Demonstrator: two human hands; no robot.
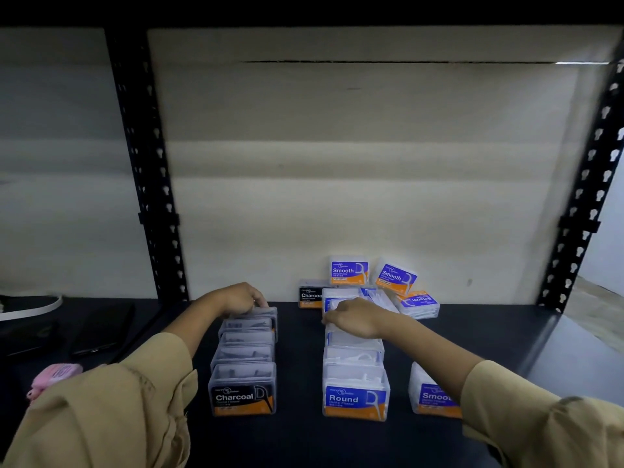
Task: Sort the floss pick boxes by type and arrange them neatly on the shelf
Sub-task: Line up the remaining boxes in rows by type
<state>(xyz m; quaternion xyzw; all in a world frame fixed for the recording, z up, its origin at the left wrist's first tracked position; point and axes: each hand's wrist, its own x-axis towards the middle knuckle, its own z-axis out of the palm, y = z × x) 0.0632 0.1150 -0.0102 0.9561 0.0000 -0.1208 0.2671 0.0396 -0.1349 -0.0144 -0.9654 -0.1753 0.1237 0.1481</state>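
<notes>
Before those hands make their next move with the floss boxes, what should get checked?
1. Charcoal row straight: ok.
2. Round row straight: ok.
3. Left hand gripping rearmost Charcoal box: cannot tell, fingertips hidden.
4. Type of white-pick box in right hand: cannot tell, label hidden.
5. Loose Charcoal box and Smooth boxes at back sorted: not ok, jumbled.
6. Front Smooth box facing front: ok.
</notes>
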